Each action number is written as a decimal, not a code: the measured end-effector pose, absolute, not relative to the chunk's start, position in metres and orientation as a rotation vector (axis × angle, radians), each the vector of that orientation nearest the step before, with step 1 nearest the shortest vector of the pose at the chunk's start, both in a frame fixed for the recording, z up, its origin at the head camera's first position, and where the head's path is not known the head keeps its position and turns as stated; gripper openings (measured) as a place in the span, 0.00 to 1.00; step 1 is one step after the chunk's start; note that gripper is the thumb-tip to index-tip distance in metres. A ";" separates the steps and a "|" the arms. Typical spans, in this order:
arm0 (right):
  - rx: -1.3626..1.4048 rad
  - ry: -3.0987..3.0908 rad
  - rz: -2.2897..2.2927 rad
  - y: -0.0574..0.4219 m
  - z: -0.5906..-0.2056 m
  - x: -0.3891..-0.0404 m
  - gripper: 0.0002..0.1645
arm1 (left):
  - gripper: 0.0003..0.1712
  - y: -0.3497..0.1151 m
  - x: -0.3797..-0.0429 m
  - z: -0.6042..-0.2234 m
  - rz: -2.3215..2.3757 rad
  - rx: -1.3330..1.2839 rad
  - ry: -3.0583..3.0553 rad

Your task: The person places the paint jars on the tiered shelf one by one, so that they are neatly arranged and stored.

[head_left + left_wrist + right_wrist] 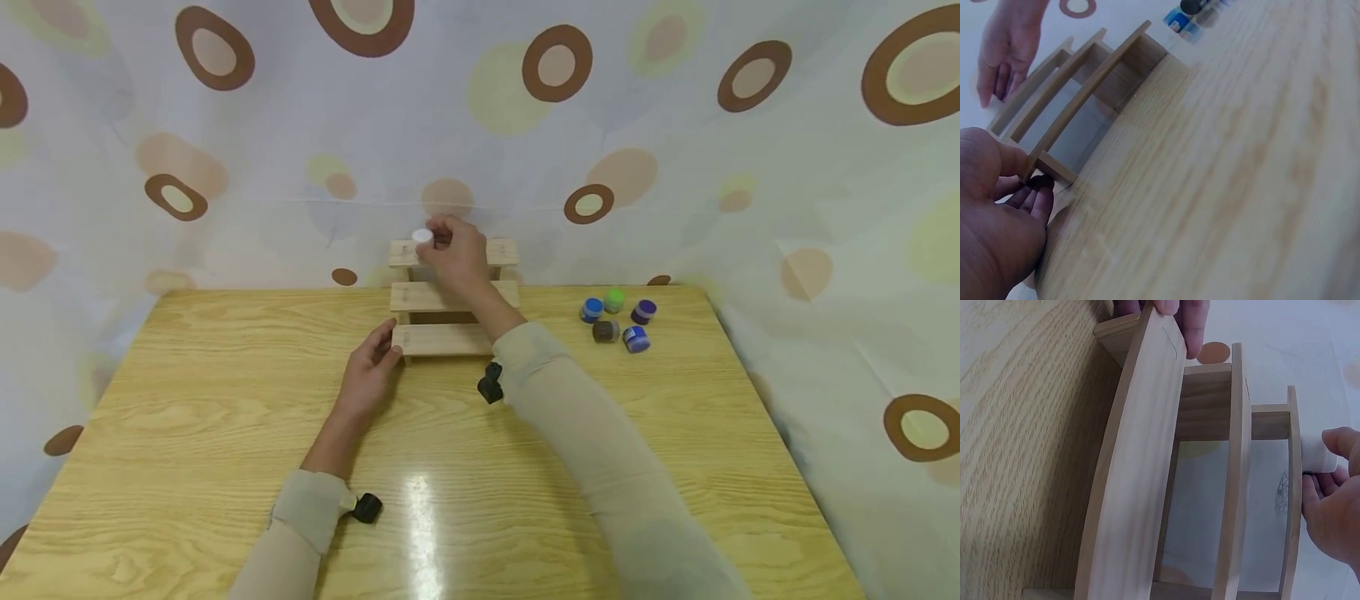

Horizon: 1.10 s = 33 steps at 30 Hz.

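A three-step wooden stand (442,340) stands at the back of the table near the patterned cloth. My left hand (366,373) grips the left end of its lowest step, thumb in front and fingers behind, as the left wrist view also shows. On the left part of the top step is a small white jar (1315,453), pinched between the thumb and fingers of my right hand (459,260). The jar's base appears to meet the step in the right wrist view. My right hand and forearm cover part of the stand in the head view.
To the stand's right sit several small paint jars: a blue jar (592,311), a green jar (615,301), a purple jar (643,312), a dark brown jar (606,332) and a violet-blue jar (636,339). The patterned cloth (285,150) hangs behind the wooden table (225,433).
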State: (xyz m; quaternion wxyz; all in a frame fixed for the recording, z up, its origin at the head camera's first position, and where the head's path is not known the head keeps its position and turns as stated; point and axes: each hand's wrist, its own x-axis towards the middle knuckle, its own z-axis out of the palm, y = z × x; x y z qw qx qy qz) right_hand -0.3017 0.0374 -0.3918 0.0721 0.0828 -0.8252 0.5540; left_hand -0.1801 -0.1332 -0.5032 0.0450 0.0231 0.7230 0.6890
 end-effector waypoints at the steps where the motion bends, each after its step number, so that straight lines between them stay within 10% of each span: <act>1: 0.250 -2.482 1.662 0.038 -0.391 -0.301 0.19 | 0.32 -0.133 -0.180 -0.503 2.107 0.076 2.207; 33: 0.277 -2.309 1.898 0.100 -0.407 -0.269 0.27 | 0.32 -0.133 -0.181 -0.506 2.105 0.084 2.237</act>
